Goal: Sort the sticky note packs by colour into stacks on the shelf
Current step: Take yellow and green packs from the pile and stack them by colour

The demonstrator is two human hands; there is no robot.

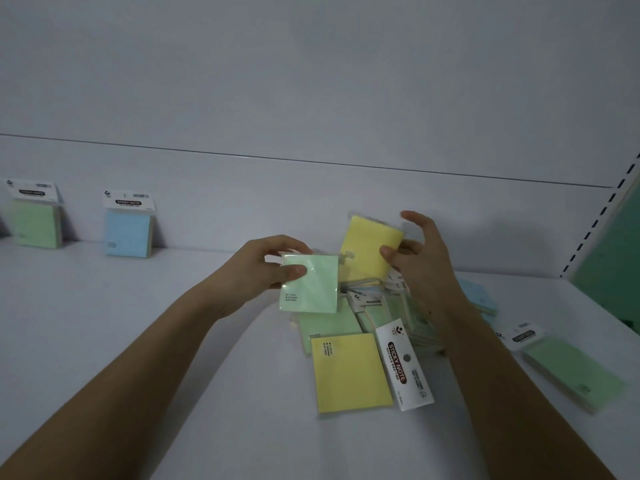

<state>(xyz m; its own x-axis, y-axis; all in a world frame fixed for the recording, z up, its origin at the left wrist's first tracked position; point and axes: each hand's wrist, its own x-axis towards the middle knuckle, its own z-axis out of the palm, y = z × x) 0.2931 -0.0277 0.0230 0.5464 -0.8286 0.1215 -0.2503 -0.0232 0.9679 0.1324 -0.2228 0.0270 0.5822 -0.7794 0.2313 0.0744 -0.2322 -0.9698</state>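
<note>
White shelf (138, 323) boards are stretching back to a plain wall as we are pinching a glossy, film-wrapped green pack (309, 285) in our left hand (273, 261) and a yellow pack (370, 247) in our right hand (415, 251), both above the mixed heap (377, 317). We are judging the green stack (34, 216), upright at the far left, nearer the left grip, beside the blue stack (129, 230).

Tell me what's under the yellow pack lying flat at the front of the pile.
The flat yellow pack overlaps a green pack at its far edge; its near part rests on the white shelf. Anything else beneath it is covered.
</note>
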